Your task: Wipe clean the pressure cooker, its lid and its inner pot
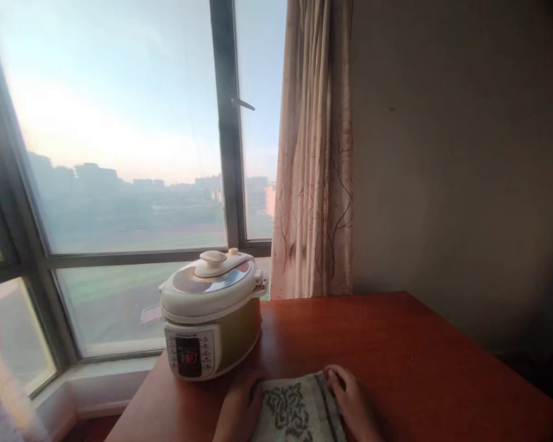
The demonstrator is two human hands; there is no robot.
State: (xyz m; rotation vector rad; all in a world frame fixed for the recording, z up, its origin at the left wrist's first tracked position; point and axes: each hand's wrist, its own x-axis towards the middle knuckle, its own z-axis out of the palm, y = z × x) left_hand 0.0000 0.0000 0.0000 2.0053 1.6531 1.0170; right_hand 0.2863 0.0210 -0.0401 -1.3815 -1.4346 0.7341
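Observation:
A folded towel [288, 410], pale grey-green with a dark scroll pattern and a dark stripe along its right side, lies on the table at the bottom of the view. My left hand [240, 402] is at its left edge, with the fingers curled in against the cloth. At the far right corner, my right hand [350, 396] grips the edge between bent fingers and thumb. The near end of the towel runs out of the picture. Just beyond my left hand stands a white and olive electric pressure cooker [237, 344], its lid on and its control panel facing me.
The reddish-brown wooden table [396, 350] reaches to the window wall and has a corner at the far right. Behind it are a large window [129, 202] with grey frames, a beige curtain [311, 153] with a branch pattern, and a plain wall [442, 153].

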